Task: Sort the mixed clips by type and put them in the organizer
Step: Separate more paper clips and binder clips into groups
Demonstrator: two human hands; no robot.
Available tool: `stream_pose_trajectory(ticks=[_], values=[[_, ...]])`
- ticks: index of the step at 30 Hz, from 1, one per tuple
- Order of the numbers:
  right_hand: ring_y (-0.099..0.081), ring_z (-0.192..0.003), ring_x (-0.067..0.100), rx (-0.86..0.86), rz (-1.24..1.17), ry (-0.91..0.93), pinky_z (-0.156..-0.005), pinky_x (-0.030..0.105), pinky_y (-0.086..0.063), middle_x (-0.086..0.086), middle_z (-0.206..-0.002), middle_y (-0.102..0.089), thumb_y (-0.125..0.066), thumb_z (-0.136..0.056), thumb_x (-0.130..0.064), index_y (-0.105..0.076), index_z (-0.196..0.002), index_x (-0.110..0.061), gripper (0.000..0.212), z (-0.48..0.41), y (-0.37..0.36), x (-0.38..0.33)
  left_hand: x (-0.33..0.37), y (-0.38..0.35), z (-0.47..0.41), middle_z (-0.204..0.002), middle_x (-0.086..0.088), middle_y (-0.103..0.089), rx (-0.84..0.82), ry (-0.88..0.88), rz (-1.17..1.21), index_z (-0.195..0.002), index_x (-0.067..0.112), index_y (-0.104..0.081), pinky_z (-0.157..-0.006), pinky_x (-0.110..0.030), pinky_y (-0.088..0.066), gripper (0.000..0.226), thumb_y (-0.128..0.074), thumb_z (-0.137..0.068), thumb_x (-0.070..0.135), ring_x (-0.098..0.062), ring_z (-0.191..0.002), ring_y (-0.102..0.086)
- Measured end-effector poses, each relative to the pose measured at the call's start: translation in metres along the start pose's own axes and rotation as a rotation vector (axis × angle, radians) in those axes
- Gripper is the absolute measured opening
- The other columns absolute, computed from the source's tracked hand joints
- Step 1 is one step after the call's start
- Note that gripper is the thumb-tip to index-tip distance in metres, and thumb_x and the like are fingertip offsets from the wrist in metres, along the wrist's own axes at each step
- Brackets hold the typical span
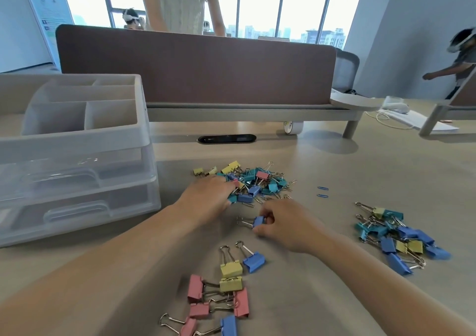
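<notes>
Mixed pile of clips [253, 183]: lies on the table [334, 271] at centre, beyond both hands. It holds binder clips in teal, blue, yellow and pink, with wire paper clips among them.

Left hand [206, 197]: palm down on the left edge of the mixed pile, fingers reaching in among the clips. The fingertips are hidden there, so it cannot be told whether they hold anything.

Right hand [286, 224]: just on the near side of the pile. Thumb and fingers are closed on a small blue binder clip [258, 221], pinched by its body, wire handles pointing left, low over the table.

Sorted groups:
- The large binder clips [221, 292] lie nearest the camera between the forearms, in pink, yellow and blue.
- The medium binder clips [394, 235] lie well to the right, mostly blue and teal with a few yellow.
- Two blue paper clips [322, 192] lie side by side between the mixed pile and the right group.

Organizer [77, 139]: translucent white, at the left of the table, well apart from the clips. It has an open divided tray on top and two drawers below, both pushed in.

Surroundings: a brown desk divider [195, 67] stands across the far edge, with a roll of tape [293, 127] below it.
</notes>
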State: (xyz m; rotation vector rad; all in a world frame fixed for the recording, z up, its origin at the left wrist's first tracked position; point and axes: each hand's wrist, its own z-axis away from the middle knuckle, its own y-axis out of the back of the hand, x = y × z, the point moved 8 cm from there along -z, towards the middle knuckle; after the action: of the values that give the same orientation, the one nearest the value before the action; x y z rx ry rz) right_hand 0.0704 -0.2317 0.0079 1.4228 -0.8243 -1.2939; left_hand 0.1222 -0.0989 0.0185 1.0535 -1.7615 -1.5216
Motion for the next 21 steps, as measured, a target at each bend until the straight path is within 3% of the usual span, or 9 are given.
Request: stream_pose_trajectory(ticks=[8,14,18,21], values=[[-0.049,-0.073,0.006,-0.029,-0.056,0.053,-0.058,0.023,-0.036,-0.010,-0.083,-0.054,-0.061,-0.092,-0.043,-0.065,-0.103,-0.023,0.024,0.005,-0.006,-0.006,0.001,0.005,0.007,-0.123,-0.003,-0.058,-0.003,0.025,0.214,-0.142,0.025,-0.045,-0.089,-0.030,-0.047,0.045,-0.055,-0.098,0.032,-0.018,-0.108,-0.057],[-0.060,-0.087,0.011,-0.045,-0.056,0.057,-0.074,0.028,-0.050,-0.005,-0.098,-0.067,-0.057,-0.096,-0.039,-0.071,-0.105,-0.022,0.024,0.008,-0.006,-0.009,0.002,0.019,0.026,-0.099,0.008,-0.046,0.035,0.016,0.265,-0.145,0.033,-0.041,-0.071,-0.023,-0.033,0.050,-0.056,-0.097,0.033,-0.007,-0.084,-0.040],[-0.063,-0.085,0.012,-0.070,-0.057,0.043,-0.079,0.035,-0.056,-0.006,-0.094,-0.069,-0.063,-0.091,-0.040,-0.074,-0.099,-0.022,0.023,0.014,-0.007,-0.013,0.006,0.024,0.041,-0.088,0.012,-0.046,0.001,0.002,0.340,-0.124,0.024,-0.059,-0.066,-0.021,-0.034,0.033,-0.064,-0.093,0.032,-0.003,-0.077,-0.042],[-0.063,-0.087,0.012,-0.105,-0.044,0.046,-0.079,0.033,-0.056,-0.006,-0.094,-0.070,-0.066,-0.089,-0.042,-0.075,-0.099,-0.022,0.024,0.020,-0.009,-0.018,0.014,0.015,0.059,-0.093,0.013,-0.049,-0.091,-0.025,0.333,-0.118,0.028,-0.060,-0.073,-0.024,-0.043,0.027,-0.065,-0.091,0.032,-0.007,-0.083,-0.049]])
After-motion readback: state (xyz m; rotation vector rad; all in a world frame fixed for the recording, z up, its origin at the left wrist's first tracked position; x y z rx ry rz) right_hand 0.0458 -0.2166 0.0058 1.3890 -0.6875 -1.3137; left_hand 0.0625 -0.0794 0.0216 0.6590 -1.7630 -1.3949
